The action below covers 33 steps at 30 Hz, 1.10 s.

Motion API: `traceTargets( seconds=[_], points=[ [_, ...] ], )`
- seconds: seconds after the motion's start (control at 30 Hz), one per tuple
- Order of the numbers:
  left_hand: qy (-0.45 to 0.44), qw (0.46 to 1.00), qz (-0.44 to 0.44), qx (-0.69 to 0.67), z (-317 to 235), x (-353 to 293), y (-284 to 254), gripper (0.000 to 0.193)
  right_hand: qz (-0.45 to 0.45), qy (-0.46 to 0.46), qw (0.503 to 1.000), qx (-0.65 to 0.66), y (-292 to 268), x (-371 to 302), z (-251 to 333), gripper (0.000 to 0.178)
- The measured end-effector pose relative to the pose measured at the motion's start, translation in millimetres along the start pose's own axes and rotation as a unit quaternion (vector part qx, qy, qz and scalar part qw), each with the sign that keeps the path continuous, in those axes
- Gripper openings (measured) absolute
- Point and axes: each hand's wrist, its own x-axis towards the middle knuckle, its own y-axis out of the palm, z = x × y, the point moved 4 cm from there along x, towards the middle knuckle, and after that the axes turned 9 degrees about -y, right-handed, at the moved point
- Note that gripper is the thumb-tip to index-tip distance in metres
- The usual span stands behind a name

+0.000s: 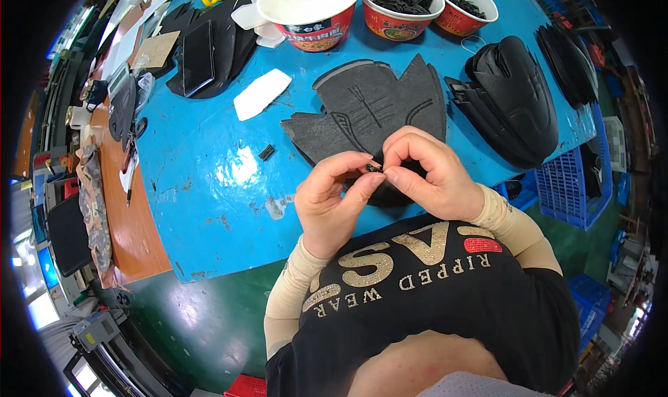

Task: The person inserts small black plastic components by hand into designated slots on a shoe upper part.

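Observation:
Over the near edge of the blue table, my left hand [328, 196] and my right hand [437, 173] meet fingertip to fingertip. The left thumb and forefinger pinch a tiny black piece [374, 168]. My right thumb and forefinger are pressed together at its other side; whatever lies between them is too small to make out. Just beyond the hands is a stack of black, leather-like cut pieces [376, 105] with raised seam lines. Part of it hides behind my fingers. A short black strip [266, 152] lies on the table to the left.
Paper bowls stand at the back: a big one [316, 36], and two [395, 29] [459, 27] holding black strips. Curved black pieces [518, 98] are stacked at right. A phone [199, 59] and white pad [262, 94] lie left. A blue crate [574, 188] stands beyond the right edge.

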Motion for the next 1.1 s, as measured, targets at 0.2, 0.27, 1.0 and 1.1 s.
traceTargets(
  seconds=[0.2, 0.27, 1.0, 1.1],
  points=[
    [0.092, 0.981, 0.051, 0.161, -7, 9, 0, 0.016, 0.015, 0.025, 0.998, 0.061, -1, -3, -4, 0.009],
    [0.057, 0.98, 0.083, 0.174, -5, 6, 0, 0.017, 0.037, 0.055, 0.991, 0.114, -3, -4, -6, 0.009],
    [0.229, 0.811, 0.023, 0.537, -18, 28, 19, 0.027, 0.122, -0.209, 0.871, -0.427, -33, 36, -30, 0.013],
    [0.238, 0.784, 0.037, 0.573, -13, 30, 30, 0.028, 0.1, -0.191, 0.868, -0.447, -31, 36, -32, 0.013]
  ],
)
